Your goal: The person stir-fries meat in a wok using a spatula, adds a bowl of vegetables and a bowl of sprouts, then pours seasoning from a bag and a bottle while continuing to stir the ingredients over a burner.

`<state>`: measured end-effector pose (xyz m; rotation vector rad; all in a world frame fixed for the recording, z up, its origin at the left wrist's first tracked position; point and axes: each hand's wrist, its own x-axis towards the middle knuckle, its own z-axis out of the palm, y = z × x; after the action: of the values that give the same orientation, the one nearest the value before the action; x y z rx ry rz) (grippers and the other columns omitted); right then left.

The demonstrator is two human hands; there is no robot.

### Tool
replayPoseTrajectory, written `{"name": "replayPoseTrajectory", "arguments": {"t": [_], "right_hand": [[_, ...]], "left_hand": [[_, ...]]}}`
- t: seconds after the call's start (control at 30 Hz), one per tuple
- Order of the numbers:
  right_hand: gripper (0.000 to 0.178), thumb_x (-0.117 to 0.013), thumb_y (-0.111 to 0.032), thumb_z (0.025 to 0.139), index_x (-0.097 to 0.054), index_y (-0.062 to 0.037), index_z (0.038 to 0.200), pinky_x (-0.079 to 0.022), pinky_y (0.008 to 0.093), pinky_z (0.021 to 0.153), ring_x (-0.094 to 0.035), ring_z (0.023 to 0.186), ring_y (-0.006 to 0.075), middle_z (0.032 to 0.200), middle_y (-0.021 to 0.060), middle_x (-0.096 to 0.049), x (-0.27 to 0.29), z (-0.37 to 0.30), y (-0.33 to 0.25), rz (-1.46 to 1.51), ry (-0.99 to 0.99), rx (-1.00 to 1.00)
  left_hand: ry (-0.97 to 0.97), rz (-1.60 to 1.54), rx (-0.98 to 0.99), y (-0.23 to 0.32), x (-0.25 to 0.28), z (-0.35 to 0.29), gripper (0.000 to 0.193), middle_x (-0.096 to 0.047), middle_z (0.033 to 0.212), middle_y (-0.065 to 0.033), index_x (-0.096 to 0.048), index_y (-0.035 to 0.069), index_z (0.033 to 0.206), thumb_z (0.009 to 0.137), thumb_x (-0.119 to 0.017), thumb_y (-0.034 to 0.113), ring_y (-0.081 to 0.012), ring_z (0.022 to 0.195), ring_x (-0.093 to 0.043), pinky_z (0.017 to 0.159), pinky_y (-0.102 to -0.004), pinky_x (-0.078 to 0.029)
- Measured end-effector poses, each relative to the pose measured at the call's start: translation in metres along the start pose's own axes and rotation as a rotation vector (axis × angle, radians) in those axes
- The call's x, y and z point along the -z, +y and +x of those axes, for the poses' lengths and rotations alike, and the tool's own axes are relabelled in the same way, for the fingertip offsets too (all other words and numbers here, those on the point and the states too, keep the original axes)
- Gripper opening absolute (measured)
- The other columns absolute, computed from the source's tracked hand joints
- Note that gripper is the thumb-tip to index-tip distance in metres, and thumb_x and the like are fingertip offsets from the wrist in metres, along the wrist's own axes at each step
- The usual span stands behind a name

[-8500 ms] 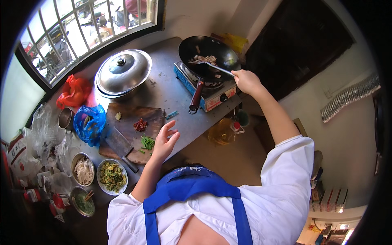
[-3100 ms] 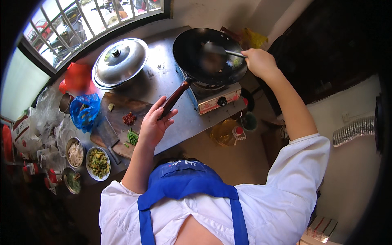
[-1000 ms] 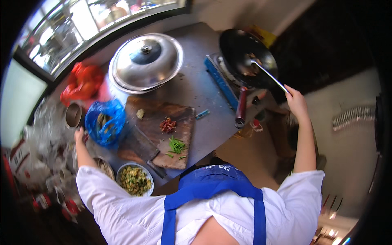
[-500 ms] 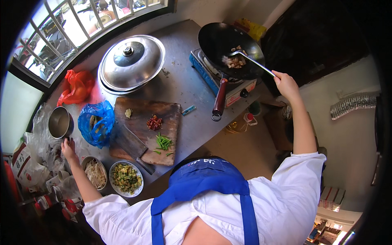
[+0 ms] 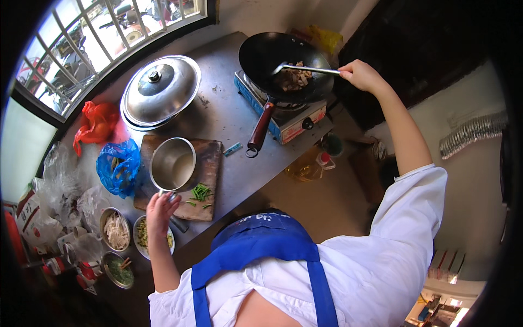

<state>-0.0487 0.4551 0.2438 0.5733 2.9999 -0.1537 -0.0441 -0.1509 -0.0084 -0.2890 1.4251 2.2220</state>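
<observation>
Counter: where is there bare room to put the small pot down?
Bare steel lies between the lid, the board and the stove, and by the wok handle. The left end is crowded with bags and bowls. The left hand holds the pot.

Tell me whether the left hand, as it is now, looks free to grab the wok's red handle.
Probably not right away. The left hand is closed on a steel bowl held over the cutting board. The red handle itself sticks out uncovered over the counter, with nothing lying between.
</observation>
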Motion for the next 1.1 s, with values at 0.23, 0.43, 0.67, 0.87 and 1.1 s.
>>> {"name": "replayPoseTrajectory", "arguments": {"t": [0.23, 0.43, 0.67, 0.87, 1.1], "right_hand": [[0.024, -0.064, -0.024, 0.087, -0.074, -0.0116, 0.106, -0.052, 0.0373, 0.079, -0.067, 0.087, 0.0281, 0.094, 0.014, -0.071, 0.037, -0.001, 0.036, -0.182, -0.073, -0.014], [0.024, -0.066, -0.023, 0.087, -0.074, -0.0114, 0.106, -0.052, 0.0368, 0.08, -0.067, 0.087, 0.0275, 0.094, 0.0129, -0.072, 0.06, -0.016, 0.05, -0.204, -0.08, 0.007], [0.024, -0.064, -0.019, 0.086, -0.073, -0.0035, 0.102, -0.05, 0.0328, 0.071, -0.065, 0.072, 0.0216, 0.084, 0.0151, -0.071, 0.062, -0.005, 0.068, -0.006, -0.085, 0.097], [0.025, -0.064, -0.021, 0.087, -0.072, -0.0054, 0.105, -0.051, 0.0338, 0.073, -0.066, 0.077, 0.0232, 0.089, 0.0143, -0.072, 0.035, 0.009, 0.061, 0.004, -0.115, 0.124], [0.025, -0.066, -0.026, 0.086, -0.074, -0.0118, 0.106, -0.053, 0.0369, 0.079, -0.068, 0.087, 0.0275, 0.096, 0.0125, -0.072, 0.048, -0.024, 0.047, -0.161, 0.01, 0.022]], "left_hand": [[0.027, -0.048, -0.038, -0.036, -0.085, -0.004, 0.016, -0.065, 0.096, -0.0044, -0.059, 0.004, 0.106, 0.097, -0.056, 0.016, -0.0265, 0.099, -0.069, 0.084, -0.0326, -0.056], [0.072, -0.057, -0.119, -0.05, -0.115, 0.004, 0.015, -0.059, 0.081, 0.0008, -0.06, 0.004, 0.103, 0.097, -0.057, 0.018, -0.0238, 0.099, -0.069, 0.082, -0.0294, -0.056], [0.118, -0.03, -0.152, -0.057, -0.113, -0.004, 0.018, -0.057, 0.079, 0.0027, -0.06, 0.005, 0.107, 0.097, -0.058, 0.02, -0.0216, 0.099, -0.069, 0.082, -0.0293, -0.055], [0.133, 0.015, -0.161, -0.044, -0.102, -0.012, 0.02, -0.057, 0.08, 0.003, -0.06, 0.004, 0.109, 0.097, -0.058, 0.021, -0.0201, 0.097, -0.069, 0.083, -0.0294, -0.055], [0.094, 0.062, -0.16, -0.03, -0.101, -0.008, 0.014, -0.059, 0.084, 0.0024, -0.058, 0.007, 0.099, 0.098, -0.057, 0.021, -0.0184, 0.095, -0.068, 0.084, -0.0286, -0.055]]}}
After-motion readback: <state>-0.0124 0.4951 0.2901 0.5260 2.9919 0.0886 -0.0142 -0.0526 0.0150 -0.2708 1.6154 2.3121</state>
